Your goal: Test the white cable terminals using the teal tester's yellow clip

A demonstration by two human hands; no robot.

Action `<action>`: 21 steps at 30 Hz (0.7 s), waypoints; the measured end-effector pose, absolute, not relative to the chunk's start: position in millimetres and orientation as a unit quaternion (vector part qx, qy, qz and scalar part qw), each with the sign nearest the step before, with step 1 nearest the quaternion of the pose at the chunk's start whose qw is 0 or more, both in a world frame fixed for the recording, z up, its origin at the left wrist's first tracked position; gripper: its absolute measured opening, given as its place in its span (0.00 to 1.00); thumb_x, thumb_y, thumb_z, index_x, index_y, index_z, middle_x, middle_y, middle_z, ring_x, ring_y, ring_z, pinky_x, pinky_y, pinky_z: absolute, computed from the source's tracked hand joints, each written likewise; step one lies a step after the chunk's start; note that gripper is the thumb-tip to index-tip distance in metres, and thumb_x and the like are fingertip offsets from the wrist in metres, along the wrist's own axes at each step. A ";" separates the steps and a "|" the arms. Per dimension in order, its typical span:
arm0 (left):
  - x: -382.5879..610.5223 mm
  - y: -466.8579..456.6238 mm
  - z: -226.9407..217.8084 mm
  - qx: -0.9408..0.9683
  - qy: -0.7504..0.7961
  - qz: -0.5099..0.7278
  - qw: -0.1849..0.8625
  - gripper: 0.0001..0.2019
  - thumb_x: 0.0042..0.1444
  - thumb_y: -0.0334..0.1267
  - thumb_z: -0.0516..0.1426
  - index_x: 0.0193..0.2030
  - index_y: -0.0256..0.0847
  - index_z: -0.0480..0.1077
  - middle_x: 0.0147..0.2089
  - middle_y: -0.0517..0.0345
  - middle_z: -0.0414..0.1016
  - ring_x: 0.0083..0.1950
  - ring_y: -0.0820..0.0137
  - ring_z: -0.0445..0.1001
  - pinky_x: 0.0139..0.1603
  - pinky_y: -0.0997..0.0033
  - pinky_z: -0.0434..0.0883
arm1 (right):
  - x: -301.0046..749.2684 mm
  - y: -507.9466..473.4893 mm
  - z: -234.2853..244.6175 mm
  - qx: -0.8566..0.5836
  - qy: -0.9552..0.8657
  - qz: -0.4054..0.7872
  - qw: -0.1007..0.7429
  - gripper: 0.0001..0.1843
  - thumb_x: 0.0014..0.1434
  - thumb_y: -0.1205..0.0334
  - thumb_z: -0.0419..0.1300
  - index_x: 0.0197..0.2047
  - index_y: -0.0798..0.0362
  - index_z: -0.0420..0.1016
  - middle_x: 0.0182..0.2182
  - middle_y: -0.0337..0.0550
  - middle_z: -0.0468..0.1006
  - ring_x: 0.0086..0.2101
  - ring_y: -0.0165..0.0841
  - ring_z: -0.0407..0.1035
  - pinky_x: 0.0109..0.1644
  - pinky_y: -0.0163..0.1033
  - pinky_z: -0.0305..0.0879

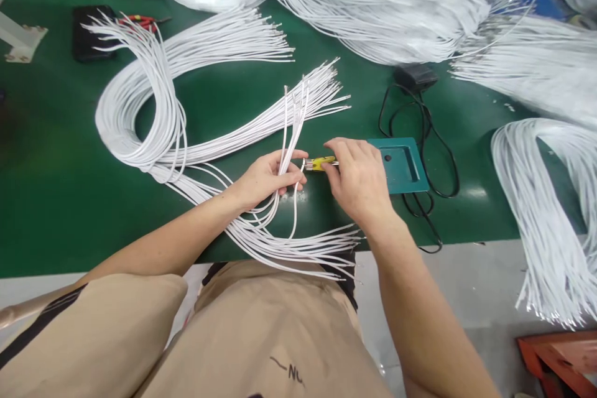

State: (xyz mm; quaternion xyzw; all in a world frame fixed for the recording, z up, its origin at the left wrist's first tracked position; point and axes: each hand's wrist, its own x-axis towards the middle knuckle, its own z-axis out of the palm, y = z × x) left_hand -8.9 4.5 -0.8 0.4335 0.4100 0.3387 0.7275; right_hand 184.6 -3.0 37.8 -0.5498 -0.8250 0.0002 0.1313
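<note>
My left hand (268, 181) is closed around several white wires (296, 127), whose ends stand up above the fingers. One wire bends out near the fingertips. My right hand (359, 180) grips a small yellow-handled tool (321, 163), its metal tip against or very close to that wire. The tool's exact kind is hard to make out. Beneath my left forearm, a bundle of loose white wires (275, 245) fans toward the table's front edge. Behind it, a looped white wire bundle (121, 109) lies on the green table (56, 199).
A teal tray-like device (400, 183) sits right of my right hand, with a black cable (450, 158) and black adapter (416, 78) nearby. Large wire piles (382, 0) cover the back. Red-handled pliers (140, 20) lie far left. Another wire bundle (522, 180) hangs over the right edge.
</note>
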 end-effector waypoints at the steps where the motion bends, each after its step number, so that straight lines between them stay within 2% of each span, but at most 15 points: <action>1: -8.2 4.7 -0.9 0.446 0.417 0.338 0.716 0.24 0.50 0.37 0.64 0.55 0.37 0.67 0.34 0.55 0.77 0.32 0.74 0.76 0.23 0.81 0.62 | 189.6 1.8 38.9 -0.545 -0.832 0.004 0.104 0.11 0.62 0.66 0.52 0.46 0.54 0.72 0.42 0.51 0.79 0.43 0.43 0.67 0.53 0.49 0.55; 4: -5.7 5.6 -1.1 0.474 0.438 0.332 0.688 0.23 0.51 0.37 0.63 0.54 0.36 0.67 0.34 0.55 0.78 0.31 0.74 0.76 0.22 0.81 0.64 | 199.0 11.4 39.7 -0.525 -0.849 0.020 0.049 0.09 0.60 0.69 0.53 0.41 0.54 0.73 0.34 0.48 0.80 0.37 0.40 0.68 0.54 0.48 0.55; 8: -2.2 6.8 -1.9 0.504 0.457 0.330 0.654 0.23 0.50 0.38 0.63 0.54 0.36 0.67 0.33 0.55 0.78 0.30 0.74 0.75 0.22 0.82 0.66 | 200.8 12.2 38.7 -0.500 -0.865 -0.009 0.036 0.09 0.58 0.68 0.57 0.42 0.56 0.75 0.38 0.50 0.79 0.41 0.42 0.67 0.52 0.47 0.55; 12: 0.7 7.6 -2.7 0.540 0.485 0.329 0.604 0.22 0.50 0.38 0.62 0.53 0.36 0.69 0.30 0.58 0.77 0.24 0.78 0.69 0.20 0.82 0.66 | 202.3 12.5 37.1 -0.477 -0.879 -0.013 0.019 0.12 0.61 0.69 0.53 0.42 0.57 0.77 0.36 0.50 0.80 0.38 0.41 0.67 0.50 0.45 0.56; 18: 1.9 8.6 -9.0 0.573 0.521 0.305 0.555 0.22 0.50 0.39 0.61 0.53 0.42 0.71 0.31 0.60 0.78 0.23 0.77 0.68 0.20 0.81 0.67 | 205.3 20.0 35.6 -0.469 -0.883 -0.002 0.014 0.14 0.61 0.71 0.52 0.39 0.54 0.80 0.30 0.45 0.81 0.35 0.38 0.67 0.57 0.46 0.55; 21: 1.9 8.2 -12.0 0.582 0.528 0.295 0.544 0.21 0.49 0.39 0.61 0.52 0.43 0.72 0.31 0.60 0.79 0.24 0.76 0.70 0.21 0.80 0.68 | 204.1 18.9 38.2 -0.478 -0.878 0.011 0.005 0.15 0.61 0.70 0.52 0.41 0.55 0.80 0.32 0.46 0.82 0.37 0.38 0.69 0.59 0.47 0.55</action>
